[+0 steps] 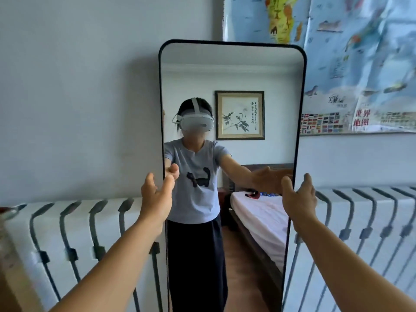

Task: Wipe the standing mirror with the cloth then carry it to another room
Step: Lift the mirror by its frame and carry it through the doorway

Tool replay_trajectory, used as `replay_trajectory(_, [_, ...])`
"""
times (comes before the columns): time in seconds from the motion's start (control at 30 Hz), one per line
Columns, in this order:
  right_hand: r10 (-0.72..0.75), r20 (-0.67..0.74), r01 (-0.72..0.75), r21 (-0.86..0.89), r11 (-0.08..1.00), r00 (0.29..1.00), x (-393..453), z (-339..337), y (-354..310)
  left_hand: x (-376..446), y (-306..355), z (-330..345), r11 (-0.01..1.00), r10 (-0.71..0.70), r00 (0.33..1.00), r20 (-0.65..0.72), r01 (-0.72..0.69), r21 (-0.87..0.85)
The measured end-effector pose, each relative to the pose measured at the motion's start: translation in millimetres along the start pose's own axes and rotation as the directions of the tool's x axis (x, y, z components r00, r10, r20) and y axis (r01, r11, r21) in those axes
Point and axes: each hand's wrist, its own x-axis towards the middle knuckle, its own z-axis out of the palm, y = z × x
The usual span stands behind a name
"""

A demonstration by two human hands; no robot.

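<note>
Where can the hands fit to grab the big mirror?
There is open space beside each long edge of the mirror, above the radiator. The left hand is at the left edge, the right hand at the right. Lower down the radiator crowds both edges, and the map hangs behind the top right corner.

Wall map (360, 64): red "世界地图". Scroll calligraphy in mirror (231, 154) unreadable.

mirror (231, 70): thin black frame | radiator (67, 233): white with dark grey curved stripes | world map (360, 64): light blue, yellow-orange land, rows of many-coloured flags | wall (78, 86): pale grey-white
</note>
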Motion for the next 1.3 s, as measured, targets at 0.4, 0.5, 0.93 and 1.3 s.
replay_trajectory(0.4, [0.118, 0.208, -0.138, 0.082, 0.987, 0.971, 29.0, 5.9, 24.9, 7.8, -5.7, 18.9, 0.988, -0.149, 0.988, 0.024, 0.148, 0.043])
replay_trajectory(0.5, [0.128, 0.203, -0.151, 0.101, 0.983, 0.971, 31.3, 5.0, 25.8, 3.9, -3.4, 20.1, 0.990, -0.135, 0.991, -0.023, 0.136, 0.035])
replay_trajectory(0.93, [0.201, 0.131, -0.227, 0.240, 0.944, 0.971, -4.4, -15.5, 54.8, -35.2, -15.2, 8.9, 0.978, -0.201, 0.960, -0.192, 0.184, -0.102])
replay_trajectory(1.3, [0.498, 0.162, -0.521, 0.352, 0.777, 0.852, -33.3, -31.7, 76.2, -67.7, -76.4, 5.3, 0.891, -0.453, 0.866, -0.210, 0.444, -0.095])
